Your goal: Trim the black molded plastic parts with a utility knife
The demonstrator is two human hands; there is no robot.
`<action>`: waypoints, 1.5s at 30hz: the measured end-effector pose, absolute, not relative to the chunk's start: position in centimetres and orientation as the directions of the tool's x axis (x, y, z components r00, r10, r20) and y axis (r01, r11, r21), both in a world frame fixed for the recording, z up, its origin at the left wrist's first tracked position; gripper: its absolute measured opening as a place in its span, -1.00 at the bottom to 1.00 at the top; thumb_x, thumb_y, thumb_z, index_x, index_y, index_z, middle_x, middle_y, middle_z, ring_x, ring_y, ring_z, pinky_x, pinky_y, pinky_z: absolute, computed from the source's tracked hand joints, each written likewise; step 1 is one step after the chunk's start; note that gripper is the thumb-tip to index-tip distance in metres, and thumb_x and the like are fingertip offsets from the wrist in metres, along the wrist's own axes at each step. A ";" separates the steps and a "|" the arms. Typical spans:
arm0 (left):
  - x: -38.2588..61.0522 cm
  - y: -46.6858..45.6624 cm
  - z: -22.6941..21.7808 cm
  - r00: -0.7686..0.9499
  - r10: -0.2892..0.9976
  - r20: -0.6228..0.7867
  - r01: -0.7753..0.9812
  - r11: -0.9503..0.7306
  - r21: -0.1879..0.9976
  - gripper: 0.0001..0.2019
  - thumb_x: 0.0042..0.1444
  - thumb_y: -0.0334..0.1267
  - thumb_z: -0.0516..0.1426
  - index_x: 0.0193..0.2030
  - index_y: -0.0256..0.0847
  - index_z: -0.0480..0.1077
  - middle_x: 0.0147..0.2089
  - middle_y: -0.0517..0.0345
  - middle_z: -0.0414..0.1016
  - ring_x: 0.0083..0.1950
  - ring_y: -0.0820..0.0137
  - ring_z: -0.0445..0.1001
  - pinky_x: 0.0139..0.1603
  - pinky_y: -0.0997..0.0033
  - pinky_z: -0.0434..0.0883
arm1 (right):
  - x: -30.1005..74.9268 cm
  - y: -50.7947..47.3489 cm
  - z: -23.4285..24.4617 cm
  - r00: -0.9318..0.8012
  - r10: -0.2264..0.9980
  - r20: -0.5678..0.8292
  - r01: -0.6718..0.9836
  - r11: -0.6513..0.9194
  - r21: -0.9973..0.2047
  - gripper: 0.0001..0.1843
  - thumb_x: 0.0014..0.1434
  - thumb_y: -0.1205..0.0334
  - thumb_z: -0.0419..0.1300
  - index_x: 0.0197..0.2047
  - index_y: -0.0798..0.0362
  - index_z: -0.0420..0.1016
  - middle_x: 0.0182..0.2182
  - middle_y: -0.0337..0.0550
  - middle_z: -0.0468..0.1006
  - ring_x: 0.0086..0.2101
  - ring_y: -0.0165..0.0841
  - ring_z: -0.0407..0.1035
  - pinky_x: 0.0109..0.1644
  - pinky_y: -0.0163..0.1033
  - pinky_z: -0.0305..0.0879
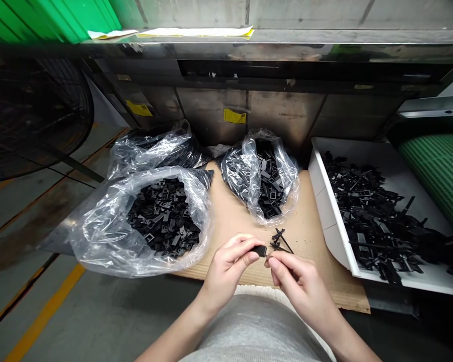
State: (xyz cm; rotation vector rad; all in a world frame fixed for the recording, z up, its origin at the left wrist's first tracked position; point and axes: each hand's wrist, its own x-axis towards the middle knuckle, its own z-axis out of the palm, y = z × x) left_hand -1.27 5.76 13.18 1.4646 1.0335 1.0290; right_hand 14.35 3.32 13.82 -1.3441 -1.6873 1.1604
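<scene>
The small black plastic part (260,251) sat clenched in the fingers (245,245) of my left hand (226,269), its long axis running sideways toward my right hand (298,284), whose fingertips (272,262) pinched at its end; I couldn't tell whether they gripped it. Just past those fingertips lay a black plastic runner (280,240) on the cardboard sheet (317,271), with a white tray (319,186) farther right.

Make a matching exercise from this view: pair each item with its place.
Items:
1. Black plastic piece
2. Black plastic runner
3. White tray
4. Round fan guard

Places:
A. Far left, over the floor
B. Between the left hand and right hand
C. Lying on the cardboard sheet
D. Right of the cardboard sheet, heaped with black parts

Pairs: 1-B, 2-C, 3-D, 4-A
</scene>
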 end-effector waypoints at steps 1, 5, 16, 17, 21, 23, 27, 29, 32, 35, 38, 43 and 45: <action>-1.3 5.7 13.2 0.267 0.960 0.088 0.094 -0.117 0.989 -0.84 0.09 -0.36 0.09 -0.23 -0.16 0.47 -0.24 0.12 0.42 -0.15 0.33 0.37 -0.11 0.45 0.31 | 14.3 3.3 13.8 -0.234 0.972 -0.024 0.358 0.063 -0.932 -0.70 0.21 0.22 -0.08 -0.56 0.05 0.19 -0.63 -0.31 0.21 -0.57 -0.48 0.14 -0.50 -0.38 0.05; -1.4 5.5 12.8 0.256 0.946 0.197 0.196 -0.250 0.948 -0.81 0.11 -0.42 0.06 -0.18 -0.14 0.44 -0.21 0.13 0.41 -0.14 0.37 0.36 -0.11 0.48 0.29 | 14.1 3.6 13.5 -0.250 0.953 -0.170 0.157 -0.133 -0.978 -0.70 0.19 0.18 -0.02 -0.54 0.09 0.23 -0.66 -0.35 0.21 -0.65 -0.55 0.06 -0.59 -0.41 -0.04; -1.2 5.9 11.1 0.150 0.950 0.275 0.209 -0.302 0.930 -0.78 0.05 -0.42 0.10 -0.17 -0.12 0.46 -0.19 0.06 0.44 -0.10 0.25 0.31 -0.04 0.30 0.22 | 15.1 5.4 11.7 -0.544 0.716 -0.437 -0.378 -0.674 -0.635 -0.74 0.05 0.05 0.10 -0.41 0.09 0.29 -0.70 -0.42 0.17 -0.79 -0.66 -0.17 -0.78 -0.50 -0.25; -1.2 5.9 11.2 0.140 0.971 0.196 0.157 -0.217 0.964 -0.81 0.06 -0.38 0.10 -0.19 -0.14 0.46 -0.21 0.07 0.44 -0.12 0.26 0.33 -0.06 0.32 0.23 | 15.3 5.5 11.7 -0.509 0.746 -0.430 -0.413 -0.650 -0.638 -0.74 0.05 0.04 0.11 -0.40 0.09 0.29 -0.67 -0.42 0.17 -0.77 -0.66 -0.14 -0.76 -0.51 -0.22; -1.3 6.1 11.3 0.188 0.982 -0.006 0.038 -0.001 0.999 -0.77 0.16 -0.27 0.00 -0.19 -0.29 0.44 -0.39 0.08 0.44 -0.35 0.35 0.38 -0.23 0.37 0.31 | 15.5 5.8 11.6 -0.336 0.857 -0.391 -0.484 -0.514 -0.708 -0.79 0.01 0.15 0.17 -0.31 0.10 0.32 -0.52 -0.34 0.26 -0.60 -0.63 0.12 -0.60 -0.52 0.02; -1.3 6.2 11.2 0.226 0.970 -0.086 -0.024 0.094 0.995 -0.71 0.18 -0.22 -0.04 -0.23 -0.35 0.43 -0.47 0.10 0.42 -0.42 0.37 0.36 -0.29 0.38 0.31 | 15.3 5.7 11.3 -0.288 0.883 -0.371 -0.452 -0.467 -0.760 -0.78 0.01 0.18 0.19 -0.28 0.10 0.34 -0.50 -0.30 0.30 -0.55 -0.59 0.19 -0.55 -0.47 0.09; -1.2 6.3 10.9 0.295 0.939 -0.178 -0.130 0.224 0.966 -0.67 0.17 -0.15 -0.04 -0.36 -0.36 0.43 -0.48 0.11 0.40 -0.46 0.42 0.33 -0.28 0.40 0.27 | 14.7 5.3 10.7 -0.204 0.929 -0.309 -0.314 -0.361 -0.878 -0.67 0.07 0.07 0.12 -0.11 0.05 0.30 -0.48 -0.29 0.34 -0.58 -0.51 0.27 -0.52 -0.37 0.17; -1.2 6.2 10.5 0.335 0.918 -0.212 -0.166 0.279 0.946 -0.70 0.12 -0.12 0.02 -0.38 -0.35 0.41 -0.48 0.13 0.40 -0.49 0.46 0.31 -0.32 0.42 0.26 | 14.4 5.2 10.6 -0.183 0.943 -0.277 -0.217 -0.314 -0.924 -0.65 0.09 0.07 0.10 -0.08 0.05 0.31 -0.53 -0.33 0.31 -0.63 -0.54 0.20 -0.56 -0.39 0.12; -1.2 6.1 9.5 0.392 0.880 -0.268 -0.200 0.366 0.909 -0.69 0.01 -0.05 0.12 -0.25 -0.28 0.33 -0.49 0.19 0.38 -0.56 0.51 0.26 -0.47 0.49 0.22 | 13.6 5.3 10.4 -0.205 0.947 -0.249 -0.082 -0.270 -0.959 -0.76 0.04 0.12 0.17 -0.30 0.12 0.42 -0.62 -0.36 0.28 -0.66 -0.58 0.09 -0.63 -0.43 -0.02; -1.4 6.1 8.4 0.449 0.833 -0.324 -0.185 0.441 0.878 -0.64 -0.03 0.00 0.13 -0.25 -0.27 0.27 -0.49 0.18 0.39 -0.59 0.54 0.23 -0.54 0.54 0.16 | 12.8 5.2 9.8 -0.188 0.950 -0.249 0.014 -0.251 -0.968 -0.72 0.00 0.12 0.20 -0.57 0.15 0.35 -0.66 -0.33 0.29 -0.64 -0.56 0.09 -0.62 -0.44 -0.01; -1.7 6.3 7.6 0.489 0.791 -0.368 -0.127 0.482 0.867 -0.61 -0.07 0.04 0.14 -0.32 -0.31 0.30 -0.48 0.13 0.40 -0.60 0.56 0.21 -0.55 0.54 0.15 | 13.1 4.9 9.4 -0.101 0.957 -0.270 0.068 -0.264 -0.962 -0.67 0.00 0.04 0.18 -0.57 0.15 0.34 -0.72 -0.36 0.24 -0.70 -0.57 0.05 -0.66 -0.42 -0.02; -1.8 6.8 6.2 0.448 0.803 -0.394 -0.006 0.444 0.896 -0.59 -0.13 0.08 0.15 -0.42 -0.31 0.33 -0.53 0.17 0.38 -0.60 0.54 0.19 -0.54 0.52 0.13 | 17.0 5.4 11.9 0.270 0.955 -0.127 0.115 -0.163 -0.980 -0.68 0.05 0.00 0.12 -0.32 0.12 0.37 -0.61 -0.30 0.28 -0.63 -0.50 0.12 -0.58 -0.38 0.09; -1.6 6.9 5.6 0.447 0.800 -0.399 0.056 0.421 0.905 -0.60 -0.13 0.06 0.15 -0.47 -0.32 0.33 -0.54 0.18 0.37 -0.58 0.53 0.19 -0.52 0.52 0.13 | 18.0 6.9 13.2 0.465 0.879 0.107 0.242 -0.010 -0.970 -0.67 0.12 0.04 0.05 -0.14 0.09 0.31 -0.49 -0.24 0.32 -0.56 -0.47 0.18 -0.48 -0.34 0.17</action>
